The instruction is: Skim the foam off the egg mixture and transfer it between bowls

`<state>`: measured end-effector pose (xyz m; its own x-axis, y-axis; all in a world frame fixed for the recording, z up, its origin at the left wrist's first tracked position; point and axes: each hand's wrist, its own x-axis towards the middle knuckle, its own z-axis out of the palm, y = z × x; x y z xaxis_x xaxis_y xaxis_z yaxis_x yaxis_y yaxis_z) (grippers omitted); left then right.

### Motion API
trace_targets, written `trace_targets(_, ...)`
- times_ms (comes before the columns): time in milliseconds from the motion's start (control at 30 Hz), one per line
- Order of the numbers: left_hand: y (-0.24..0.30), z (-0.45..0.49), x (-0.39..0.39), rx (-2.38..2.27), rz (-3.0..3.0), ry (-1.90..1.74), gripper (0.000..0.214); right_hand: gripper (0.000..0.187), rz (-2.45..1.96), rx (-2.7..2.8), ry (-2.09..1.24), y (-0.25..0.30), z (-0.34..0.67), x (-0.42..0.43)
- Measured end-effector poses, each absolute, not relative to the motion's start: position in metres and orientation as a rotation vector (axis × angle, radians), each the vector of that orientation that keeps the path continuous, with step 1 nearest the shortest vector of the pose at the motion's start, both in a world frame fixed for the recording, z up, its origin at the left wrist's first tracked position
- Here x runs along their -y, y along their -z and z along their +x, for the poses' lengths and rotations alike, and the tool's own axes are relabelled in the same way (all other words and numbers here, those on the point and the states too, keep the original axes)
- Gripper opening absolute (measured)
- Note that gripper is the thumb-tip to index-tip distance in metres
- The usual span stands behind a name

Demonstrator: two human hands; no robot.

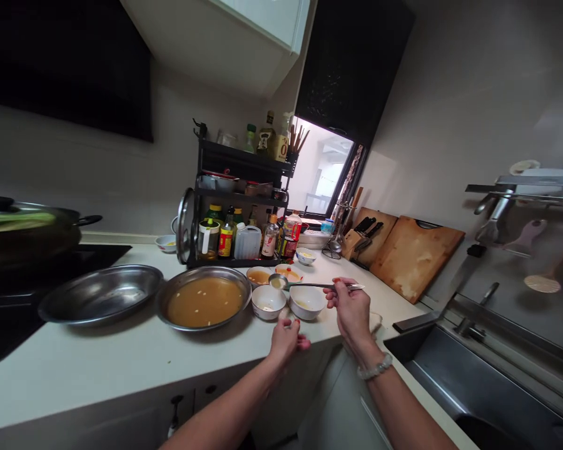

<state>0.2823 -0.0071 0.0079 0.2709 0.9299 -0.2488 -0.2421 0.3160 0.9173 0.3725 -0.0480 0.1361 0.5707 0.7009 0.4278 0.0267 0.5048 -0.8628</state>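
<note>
My right hand is closed around the handle of a metal ladle. Some pale liquid sits in the ladle's cup, which hangs just above the rims of the small bowls. Under the handle stands a white bowl with a little pale content at its bottom. Left of it is a second white bowl, also with something pale inside. My left hand is in front of these two bowls, fingers loosely bent and apart, with nothing visible in it. Behind stand two bowls of orange-brown liquid, one bowl partly beside the ladle.
A steel basin of brown broth and another steel basin stand to the left, near a lidded pot on the hob. Behind is a black rack with bottles. Cutting boards lean right, beyond the sink.
</note>
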Motion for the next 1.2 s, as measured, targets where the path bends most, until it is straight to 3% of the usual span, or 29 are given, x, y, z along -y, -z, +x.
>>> trace_targets(100, -0.012, 0.253, 0.025, -0.926, 0.876, -0.976, 0.019, 0.04, -0.967, 0.989, -0.526, -0.128, 0.34, 0.033)
trace_targets(300, -0.028, 0.173, 0.04, -0.854, 1.049, -1.243, 0.031, 0.029, -0.959, 1.375, -0.478, -0.103, 0.284, 0.019)
trace_targets(500, -0.066, 0.091, 0.031, -1.194, 1.776, -1.569, 0.031, 0.025, -0.683, 2.046, 0.079, -0.1, 0.261, 0.035)
trace_targets(600, -0.082, 0.072, 0.024, -1.209, 2.232, -1.44, 0.034, 0.031, -0.648, 2.291, 0.321, -0.103, 0.249, 0.043)
trace_targets(700, -0.087, 0.065, 0.018, -1.181, 2.537, -1.215, 0.022, 0.028, -0.661, 2.402, 0.466, -0.103, 0.236, 0.047)
trace_targets(833, -0.088, 0.053, 0.007, -1.136, 2.69, -1.007, 0.022, 0.025, -0.712, 2.33, 0.483, -0.099, 0.229, 0.048)
trace_targets(933, -0.094, 0.038, -0.006, -1.23, 2.646, -1.179, 0.031, 0.029, -0.741, 2.112, 0.414, -0.088, 0.241, 0.051)
trace_targets(1067, -0.114, 0.014, -0.023, -1.596, 2.334, -1.467, 0.038, 0.029, -0.868, 1.815, 0.32, -0.054, 0.278, 0.052)
trace_targets(1200, -0.132, -0.002, -0.038, -1.837, 1.856, -1.391, 0.031, 0.022, -1.08, 1.592, 0.211, -0.015, 0.312, 0.043)
